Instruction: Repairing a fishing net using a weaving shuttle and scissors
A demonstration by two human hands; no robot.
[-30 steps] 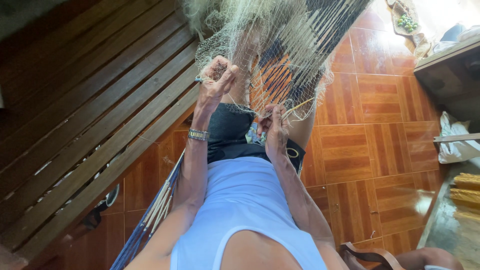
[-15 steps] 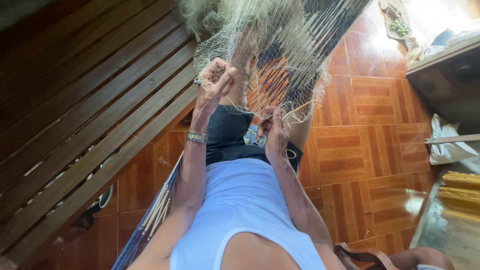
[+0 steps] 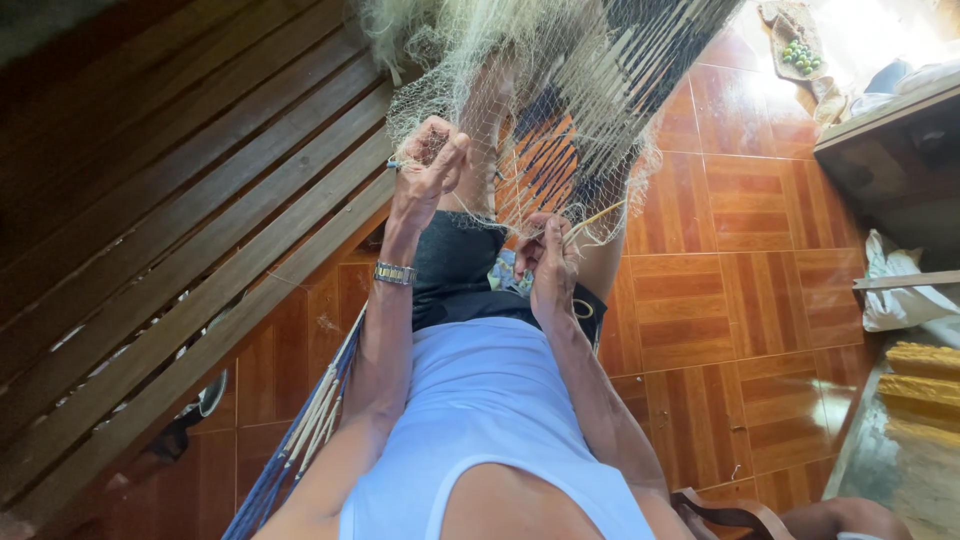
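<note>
Not much packaging here: just a white plastic bag (image 3: 898, 292) slumped far to the right of the right hand, against a dark wooden cabinet (image 3: 890, 150). Below the bag, a stack of yellow corrugated blocks (image 3: 925, 385), well apart from both hands. Up past the net, far above the right hand, a small woven tray of green round fruits (image 3: 797, 52) on the floor. No labels or signs readable anywhere.

Now the hands. Left hand (image 3: 428, 168) raised, fingers curled and pinched shut on a fold of the pale fishing net (image 3: 540, 90), with what looks like a tiny blue bit at the fingertips, too small to tell. Metal wristwatch (image 3: 394, 273) just below on that wrist. Right hand (image 3: 546, 262) lower and to the right, closed around a thin yellowish netting needle (image 3: 592, 218) that pokes up and right into the mesh's lower edge. Can't quite tell how tight that grip is, but definitely grasping, not loose.

Net itself hanging from above, draped over both hands and spilling down between them, in front of the knees. Wooden slat wall (image 3: 170, 200) off to the left of the left hand, glossy orange-brown floor tiles (image 3: 750, 200) under everything. Striped hammock edge (image 3: 300, 430) below the left elbow.
</note>
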